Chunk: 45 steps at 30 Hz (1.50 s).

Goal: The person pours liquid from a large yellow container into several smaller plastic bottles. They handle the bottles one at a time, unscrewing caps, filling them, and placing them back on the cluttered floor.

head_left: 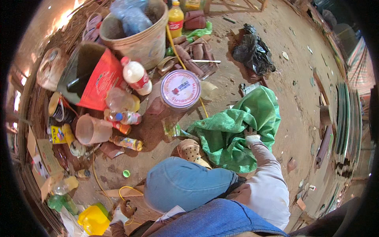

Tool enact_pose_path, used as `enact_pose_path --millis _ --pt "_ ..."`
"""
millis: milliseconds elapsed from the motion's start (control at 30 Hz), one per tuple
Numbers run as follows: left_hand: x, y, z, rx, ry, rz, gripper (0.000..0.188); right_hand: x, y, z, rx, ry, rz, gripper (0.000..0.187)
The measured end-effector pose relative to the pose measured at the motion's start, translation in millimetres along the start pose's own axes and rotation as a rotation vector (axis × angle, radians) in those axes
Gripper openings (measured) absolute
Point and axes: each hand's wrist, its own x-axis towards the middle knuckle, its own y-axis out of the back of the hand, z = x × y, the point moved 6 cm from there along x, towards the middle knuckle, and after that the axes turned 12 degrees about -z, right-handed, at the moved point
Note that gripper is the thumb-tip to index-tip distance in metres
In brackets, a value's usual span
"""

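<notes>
My right hand (251, 136), with a pale cuff at the wrist, rests on a crumpled green woven sack (229, 134). Its fingers are stretched out against a fold of the fabric. At the lower left, my left hand (122, 213) has curled fingers, with strands of a thin yellow cable (124, 188) running into them. A yellow plastic jug (94, 219) lies beside that hand. Close to the sack, a brown clog (189, 150) covers my foot, below my bent knee in blue trousers (185, 183).
Ahead stand a large dirty bucket (156, 42) with blue plastic, a round lidded tub (181, 89) and a red-capped bottle (136, 76). Leftward are a red-and-dark bag (103, 81), an empty pinkish container (93, 129) and several bottles. A black plastic bag (254, 51) and stacked sheets (347, 126) lie rightward.
</notes>
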Motion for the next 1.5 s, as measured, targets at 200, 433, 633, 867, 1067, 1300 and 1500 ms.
enact_pose_path --millis 200,433,633,867,1067,1300,1500 --pt "52 62 36 0.237 -0.182 0.23 0.059 -33 46 7 -0.214 0.376 -0.212 0.053" --pt "56 190 258 0.327 -0.506 0.134 0.054 -179 289 -64 0.046 0.988 0.835 0.032" --pt "101 351 426 0.722 -0.684 1.076 0.062 -298 450 -221 -0.18 1.223 1.643 0.061" --pt "218 405 472 0.639 -0.222 0.632 0.027 -266 435 -294 -0.187 1.27 1.548 0.042" --pt "225 315 495 0.765 -0.326 0.463 0.02 -241 401 -214 -0.054 1.453 1.088 0.042" --pt "239 309 485 0.562 -0.386 0.572 0.019 -309 448 -274 -0.29 1.243 1.392 0.112" --pt "233 328 484 0.747 -0.339 0.585 0.016 -169 485 -382 -0.693 0.626 0.942 0.102"
